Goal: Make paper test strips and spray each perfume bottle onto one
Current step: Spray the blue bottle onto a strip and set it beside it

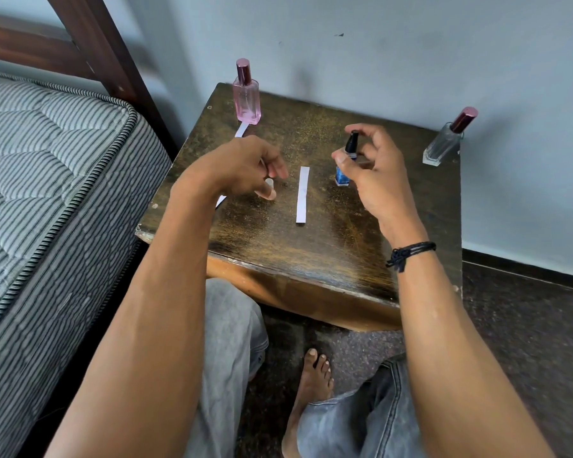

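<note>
One spray pending. Gripping blue spray bottle (342, 176) in right hand (374, 170), pinching clear cap (269, 186) in left hand (245, 166). Next, likely: aim at paper strip (302, 195) left of bottle.

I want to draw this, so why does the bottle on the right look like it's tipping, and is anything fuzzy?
Head view: the wide lens bends the edges, so the clear bottle leans outward though probably upright; head view: the bed frame at top left is smeared; head view: soft light, pale sheen on the table.

table (311, 246): dark wood, worn and scratched, dully glossy
strip (302, 195): matt white paper
pink bottle (246, 99): clear glass, metallic cap
mattress (47, 153): striped quilted cloth
</note>
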